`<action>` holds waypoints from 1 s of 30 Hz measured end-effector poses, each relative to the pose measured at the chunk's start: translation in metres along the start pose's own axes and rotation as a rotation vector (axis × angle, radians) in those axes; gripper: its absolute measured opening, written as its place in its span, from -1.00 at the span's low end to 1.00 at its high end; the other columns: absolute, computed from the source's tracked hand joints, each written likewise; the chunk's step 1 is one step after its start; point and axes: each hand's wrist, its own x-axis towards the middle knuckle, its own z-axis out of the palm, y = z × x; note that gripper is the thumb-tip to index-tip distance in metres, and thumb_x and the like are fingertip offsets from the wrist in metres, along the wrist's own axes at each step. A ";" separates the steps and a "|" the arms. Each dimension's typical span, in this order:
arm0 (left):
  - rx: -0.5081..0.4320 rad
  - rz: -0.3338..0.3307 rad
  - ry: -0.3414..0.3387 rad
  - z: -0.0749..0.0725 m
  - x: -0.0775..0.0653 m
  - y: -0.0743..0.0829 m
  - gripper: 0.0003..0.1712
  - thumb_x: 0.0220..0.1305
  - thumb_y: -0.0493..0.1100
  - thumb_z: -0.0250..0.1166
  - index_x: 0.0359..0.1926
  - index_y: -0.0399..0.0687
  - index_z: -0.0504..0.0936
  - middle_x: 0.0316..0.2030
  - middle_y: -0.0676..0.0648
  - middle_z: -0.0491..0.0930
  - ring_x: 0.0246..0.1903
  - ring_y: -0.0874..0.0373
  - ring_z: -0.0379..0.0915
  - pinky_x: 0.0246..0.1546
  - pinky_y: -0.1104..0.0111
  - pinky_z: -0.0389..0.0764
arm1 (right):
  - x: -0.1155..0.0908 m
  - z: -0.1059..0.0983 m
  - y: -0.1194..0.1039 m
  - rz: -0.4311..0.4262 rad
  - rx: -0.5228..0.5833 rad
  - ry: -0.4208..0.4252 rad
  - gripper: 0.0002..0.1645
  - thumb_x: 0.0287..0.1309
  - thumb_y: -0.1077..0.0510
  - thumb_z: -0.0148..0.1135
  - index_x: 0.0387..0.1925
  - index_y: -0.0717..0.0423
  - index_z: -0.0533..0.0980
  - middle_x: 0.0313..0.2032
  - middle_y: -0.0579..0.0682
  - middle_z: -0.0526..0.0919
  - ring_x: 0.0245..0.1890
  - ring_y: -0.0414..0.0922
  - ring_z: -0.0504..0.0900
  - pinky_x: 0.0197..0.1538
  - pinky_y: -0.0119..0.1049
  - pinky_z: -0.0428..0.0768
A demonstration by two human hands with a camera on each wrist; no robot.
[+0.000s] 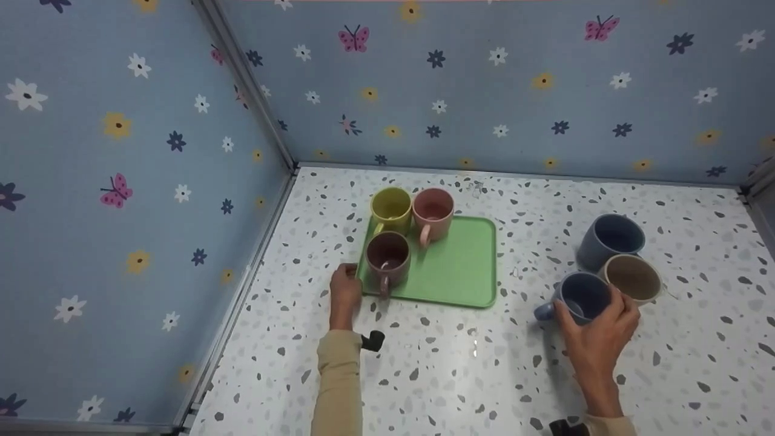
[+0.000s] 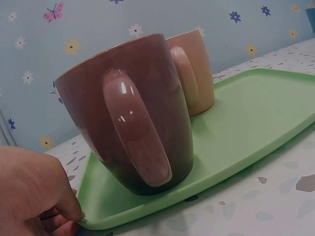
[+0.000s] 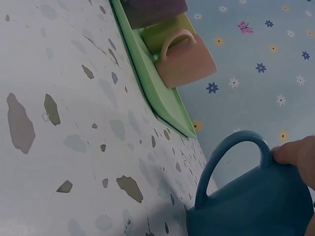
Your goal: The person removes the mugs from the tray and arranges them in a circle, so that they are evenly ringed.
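My left hand [image 1: 346,287] is at the near left corner of a green tray [image 1: 457,266], pinching its rim between thumb and curled fingers. On the tray's left side stand a brown mug [image 2: 142,118], a yellow mug [image 1: 391,209] and a pink mug [image 1: 433,215]. Over on the right, my right hand [image 1: 602,327] grips a blue mug [image 3: 256,201] by its rim, thumb on the near side, the handle pointing left. Right behind that mug are a beige mug [image 1: 633,280] and a darker blue mug [image 1: 610,242]. Whether the held mug touches the table cannot be told.
The speckled white table [image 1: 436,369] carries everything. Blue patterned panels [image 1: 460,85] rise along its back and left sides, meeting at a metal corner post [image 1: 248,85]. A stretch of tabletop separates the tray from the mugs on the right.
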 end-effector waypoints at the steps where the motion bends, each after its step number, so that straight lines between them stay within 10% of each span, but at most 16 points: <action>1: -0.002 0.001 0.001 0.000 0.000 0.000 -0.48 0.14 -0.44 -0.09 0.15 -0.27 0.45 0.04 -0.25 0.51 0.04 -0.05 0.44 0.14 0.17 0.44 | 0.000 0.000 0.000 0.000 0.001 0.001 0.13 -0.27 0.01 0.59 0.32 0.27 0.20 0.21 0.37 0.15 0.25 0.21 0.14 0.31 0.13 0.12; 30: -0.024 -0.028 -0.008 0.001 0.003 -0.001 -0.49 0.16 -0.44 -0.07 0.15 -0.24 0.45 0.06 -0.23 0.50 0.05 -0.04 0.45 0.11 0.18 0.46 | 0.001 0.005 -0.001 0.038 -0.013 0.036 0.18 -0.29 -0.07 0.57 0.34 0.23 0.18 0.19 0.37 0.19 0.22 0.24 0.17 0.27 0.11 0.12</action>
